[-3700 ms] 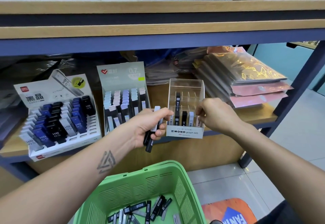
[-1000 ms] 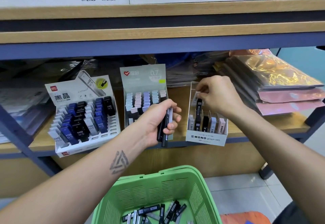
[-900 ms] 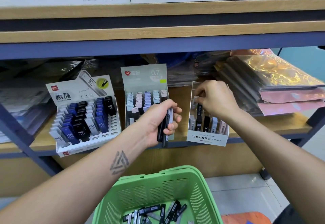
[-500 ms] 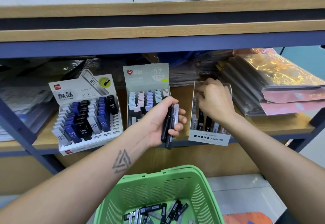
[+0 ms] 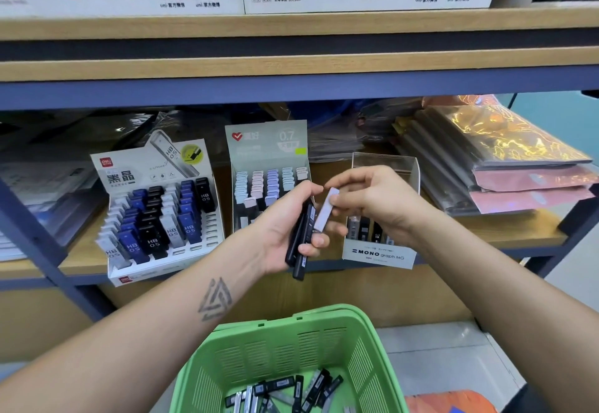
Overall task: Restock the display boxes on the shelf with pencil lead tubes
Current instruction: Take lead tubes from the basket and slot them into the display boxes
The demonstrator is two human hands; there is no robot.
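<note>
Left grip first: my left hand [image 5: 288,227] curls round a small bundle of dark lead tubes [image 5: 299,244], held upright in front of the shelf so they act as a ready supply close to the boxes. My right hand [image 5: 372,205] pinches one pale lilac lead tube [image 5: 325,210] by its upper end, between thumb and fingertips, drawing it off the bundle; I judge the pinch high up leaves the lower end free to drop into a slot.

Going left to right along the shelf [image 5: 84,260]: the white HB 0.5 display box [image 5: 155,211] stands tilted back, nearly full of blue, black and grey tubes. Next, the grey-green 0.7 display box [image 5: 265,159] holds pastel-capped tubes in rows. Just right of my hands sits the clear MONO graph MG box [image 5: 379,253], only its front row filled, so I take it as the pale tube's destination. Stacked foil packets [image 5: 505,159] lie further right.

Below, the green basket [image 5: 291,347] keeps more loose tubes within reach.
</note>
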